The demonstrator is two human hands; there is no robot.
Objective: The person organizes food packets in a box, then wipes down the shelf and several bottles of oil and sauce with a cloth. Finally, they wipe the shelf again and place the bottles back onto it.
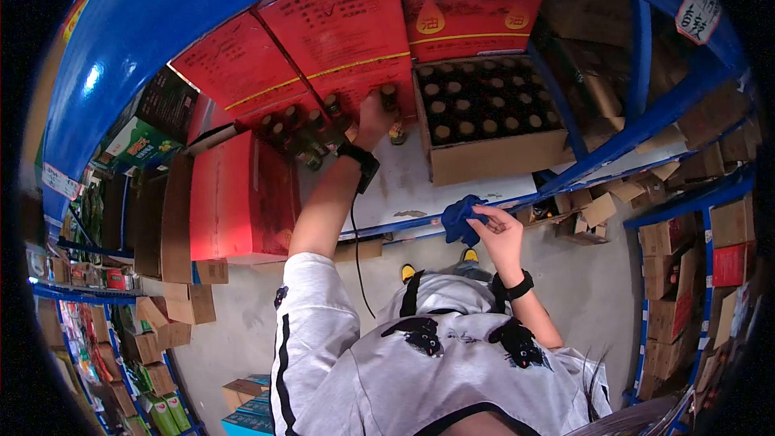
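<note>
My left hand [372,123] reaches onto the white shelf, its fingers closed around a glass bottle [397,132] with a dark cap. That bottle stands upright near the red cardboard behind it; part of it is hidden by my fingers. Just left of this hand are several more capped glass bottles [307,157], partly covered by my forearm. My right hand [500,236] is at the shelf's front edge, pinching a crumpled dark blue cloth [462,220] between thumb and fingers.
An open carton [492,163] packed with dark capped bottles sits right of my left hand. A red box [234,198] stands at left. Blue shelf beams [638,145] cross overhead and at right. A black cord [353,234] hangs from my left wrist. Cartons [670,307] line the right side.
</note>
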